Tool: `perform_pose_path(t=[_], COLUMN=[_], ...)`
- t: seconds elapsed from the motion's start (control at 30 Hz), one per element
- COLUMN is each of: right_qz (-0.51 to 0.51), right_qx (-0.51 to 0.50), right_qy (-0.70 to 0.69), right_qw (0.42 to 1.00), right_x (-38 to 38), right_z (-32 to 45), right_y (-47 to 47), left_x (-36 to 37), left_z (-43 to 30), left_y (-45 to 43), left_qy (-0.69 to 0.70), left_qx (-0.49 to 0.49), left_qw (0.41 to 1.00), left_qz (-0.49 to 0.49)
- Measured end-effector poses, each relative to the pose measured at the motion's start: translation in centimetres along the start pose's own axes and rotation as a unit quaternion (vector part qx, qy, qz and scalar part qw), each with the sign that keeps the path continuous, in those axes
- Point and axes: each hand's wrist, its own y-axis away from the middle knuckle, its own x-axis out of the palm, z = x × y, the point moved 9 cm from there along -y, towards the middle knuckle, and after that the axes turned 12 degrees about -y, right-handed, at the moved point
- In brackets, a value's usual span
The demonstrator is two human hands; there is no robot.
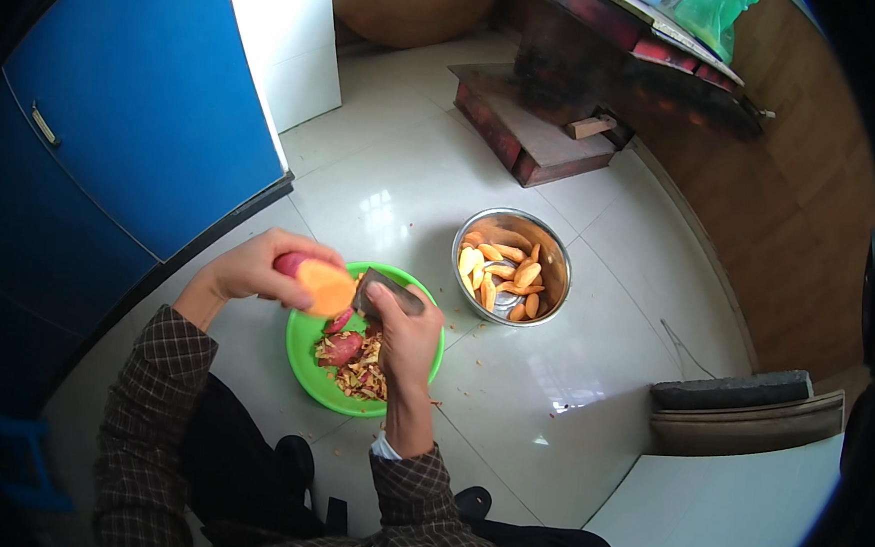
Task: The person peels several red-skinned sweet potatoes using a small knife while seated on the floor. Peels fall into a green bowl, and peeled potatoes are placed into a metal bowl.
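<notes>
My left hand (269,267) grips a partly peeled sweet potato (325,289), purple-red skin at one end and bare orange flesh at the other. My right hand (407,332) is closed around a dark, flat-bladed knife (387,294), its handle hidden by my fingers. The blade is close to the peeled end; whether they touch I cannot tell. Both hands are above a green plastic basin (303,374), which holds peelings (364,374) and unpeeled sweet potatoes (343,348). Beyond it, to the right, a stainless steel pot (565,277) contains several peeled orange sweet potatoes (528,274).
Pale floor tiles (607,329) bear scattered peel scraps. A blue cabinet (147,105) stands at left. A red metal stove base (536,137) is at the back, with a green plastic bag (712,19) above. Boards (744,420) lean at right; a blue stool (20,462) is lower left.
</notes>
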Motion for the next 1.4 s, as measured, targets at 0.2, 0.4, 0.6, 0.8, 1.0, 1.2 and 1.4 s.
perform_pose_path(t=[0.2, 0.4, 0.6, 0.8, 1.0, 1.2, 1.4], right_qz=[-0.029, 0.069, 0.054, 0.017, 0.013, 0.051, 0.077], right_qx=[0.121, 0.159, 0.091, 0.076, 0.002, -0.063, 0.001], right_qy=[-0.065, 0.213, 0.304, 0.076, -0.117, -0.049, -0.021], right_qw=[0.99, 0.961, 0.947, 0.994, 0.993, 0.996, 0.997], right_x=[-2.5, -6.1, -7.6, -6.2, -4.0, -1.2, -0.5], right_z=[-4.8, -9.4, -9.2, -4.3, 1.0, 3.3, 2.3], right_y=[-0.6, -1.5, -2.3, -1.8, -0.8, 0.1, 0.3], left_x=[1.3, 2.1, 0.9, 1.2, 1.2, 1.5, 1.1], left_z=[0.8, 1.9, 2.8, 3.3, 3.2, 2.9, 1.2], left_y=[-1.6, -2.4, -2.1, -2.7, -2.8, -3.0, -2.9], left_qy=[0.04, 0.206, 0.267, 0.257, 0.276, 0.146, -0.037], left_qx=[-0.056, 0.005, 0.029, 0.031, 0.001, -0.023, 0.008], left_qw=[0.997, 0.978, 0.963, 0.966, 0.961, 0.989, 0.996], left_qz=[0.039, 0.035, 0.013, 0.007, -0.001, -0.029, -0.076])
